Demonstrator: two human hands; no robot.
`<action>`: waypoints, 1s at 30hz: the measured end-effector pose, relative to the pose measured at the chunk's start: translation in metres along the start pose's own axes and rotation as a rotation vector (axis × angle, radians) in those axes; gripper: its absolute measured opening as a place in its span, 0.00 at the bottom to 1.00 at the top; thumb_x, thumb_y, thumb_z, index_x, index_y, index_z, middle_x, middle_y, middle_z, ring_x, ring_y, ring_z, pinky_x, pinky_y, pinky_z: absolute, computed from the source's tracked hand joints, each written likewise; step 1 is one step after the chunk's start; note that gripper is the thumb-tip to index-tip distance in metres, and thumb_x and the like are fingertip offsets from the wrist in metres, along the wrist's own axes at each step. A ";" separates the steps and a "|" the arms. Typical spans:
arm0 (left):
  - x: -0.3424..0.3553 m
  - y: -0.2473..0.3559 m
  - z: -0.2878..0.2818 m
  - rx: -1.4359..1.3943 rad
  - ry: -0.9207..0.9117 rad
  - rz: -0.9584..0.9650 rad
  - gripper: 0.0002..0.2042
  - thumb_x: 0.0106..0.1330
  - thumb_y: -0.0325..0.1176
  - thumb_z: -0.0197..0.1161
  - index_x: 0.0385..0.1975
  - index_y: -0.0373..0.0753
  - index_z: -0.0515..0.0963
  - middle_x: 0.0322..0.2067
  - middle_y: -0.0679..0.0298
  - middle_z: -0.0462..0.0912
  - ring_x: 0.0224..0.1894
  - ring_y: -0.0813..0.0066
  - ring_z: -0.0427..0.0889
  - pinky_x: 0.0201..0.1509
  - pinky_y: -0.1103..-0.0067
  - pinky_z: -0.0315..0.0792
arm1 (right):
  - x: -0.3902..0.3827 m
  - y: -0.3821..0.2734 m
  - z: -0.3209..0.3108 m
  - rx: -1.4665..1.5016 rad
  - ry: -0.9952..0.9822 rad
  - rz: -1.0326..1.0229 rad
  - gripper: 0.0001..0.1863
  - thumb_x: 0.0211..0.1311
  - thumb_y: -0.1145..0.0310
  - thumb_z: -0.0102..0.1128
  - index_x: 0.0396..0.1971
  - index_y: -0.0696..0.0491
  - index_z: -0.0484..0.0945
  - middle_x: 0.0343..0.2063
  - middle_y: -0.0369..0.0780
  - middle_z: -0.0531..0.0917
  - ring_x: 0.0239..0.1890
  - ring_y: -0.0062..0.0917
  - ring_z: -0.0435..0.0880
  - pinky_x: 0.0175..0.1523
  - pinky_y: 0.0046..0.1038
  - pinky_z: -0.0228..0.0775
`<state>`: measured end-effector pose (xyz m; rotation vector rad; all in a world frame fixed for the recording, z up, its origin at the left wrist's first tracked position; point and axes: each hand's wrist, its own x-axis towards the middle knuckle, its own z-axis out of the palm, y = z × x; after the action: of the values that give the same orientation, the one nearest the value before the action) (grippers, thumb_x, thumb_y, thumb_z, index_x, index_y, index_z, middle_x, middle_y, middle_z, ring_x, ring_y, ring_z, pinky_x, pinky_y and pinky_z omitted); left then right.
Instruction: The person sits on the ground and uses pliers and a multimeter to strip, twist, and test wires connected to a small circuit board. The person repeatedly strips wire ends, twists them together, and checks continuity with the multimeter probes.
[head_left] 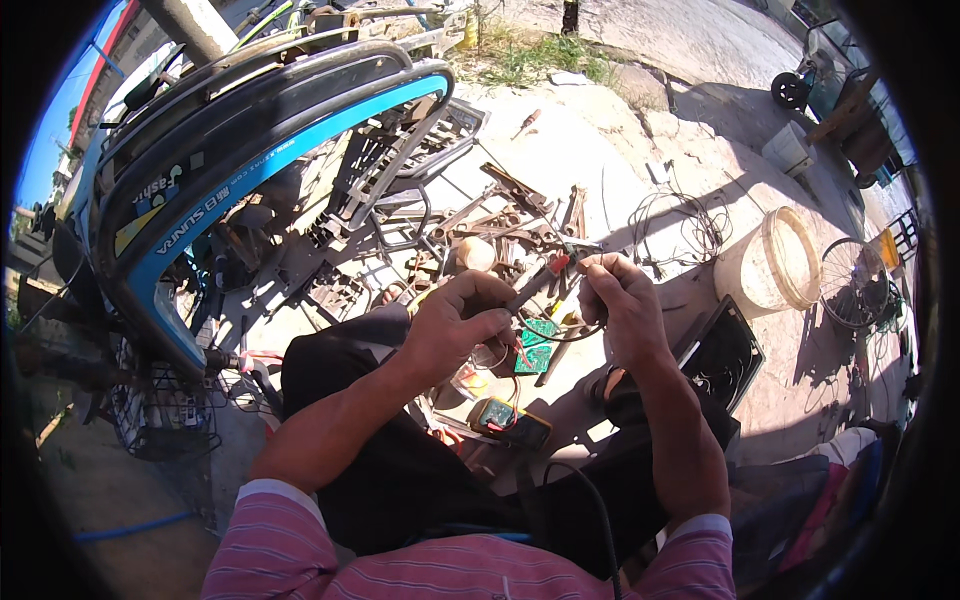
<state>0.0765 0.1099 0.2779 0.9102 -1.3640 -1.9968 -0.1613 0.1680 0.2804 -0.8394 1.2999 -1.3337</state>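
My left hand (455, 322) is closed around a dark, rod-like piece with a red end (541, 282), which slants up to the right. Close to that red end, the fingertips of my right hand (625, 300) are pinched together on something too small to make out. A dark cable (575, 333) curves below, between the two hands. Under them on the ground lies a green circuit board (535, 346). A multimeter (510, 422) with a yellow-green edge lies nearer, between my legs.
Piled metal parts and tools (500, 215) lie beyond my hands. A large blue-and-black vehicle panel (290, 150) fills the left. To the right are loose wires (690, 230), a whitish bucket (768, 262), a spoked wheel (855, 282) and a black tray-like case (722, 355). A screwdriver (527, 122) lies farther off.
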 end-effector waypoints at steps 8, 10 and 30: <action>0.000 -0.006 0.004 0.065 -0.040 -0.056 0.10 0.67 0.22 0.60 0.46 0.34 0.74 0.35 0.63 0.80 0.34 0.77 0.84 0.36 0.79 0.81 | -0.004 -0.002 0.008 0.140 -0.072 -0.012 0.10 0.74 0.67 0.51 0.35 0.56 0.77 0.24 0.33 0.77 0.22 0.13 0.71 0.29 0.18 0.64; 0.000 -0.006 0.006 0.092 -0.034 -0.054 0.10 0.67 0.22 0.60 0.46 0.34 0.74 0.35 0.62 0.80 0.34 0.77 0.84 0.36 0.79 0.81 | -0.005 -0.003 0.009 0.138 -0.073 -0.015 0.10 0.74 0.67 0.52 0.35 0.57 0.77 0.23 0.33 0.76 0.22 0.13 0.70 0.28 0.18 0.63; 0.013 -0.002 -0.008 -0.069 0.079 0.161 0.08 0.71 0.32 0.60 0.44 0.35 0.76 0.37 0.61 0.84 0.41 0.75 0.83 0.50 0.76 0.76 | -0.009 -0.023 -0.012 0.022 -0.102 -0.096 0.06 0.70 0.70 0.56 0.37 0.56 0.79 0.30 0.33 0.82 0.27 0.09 0.70 0.31 0.15 0.62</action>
<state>0.0748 0.0964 0.2713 0.8128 -1.2758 -1.8554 -0.1757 0.1766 0.3021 -0.9524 1.1765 -1.3594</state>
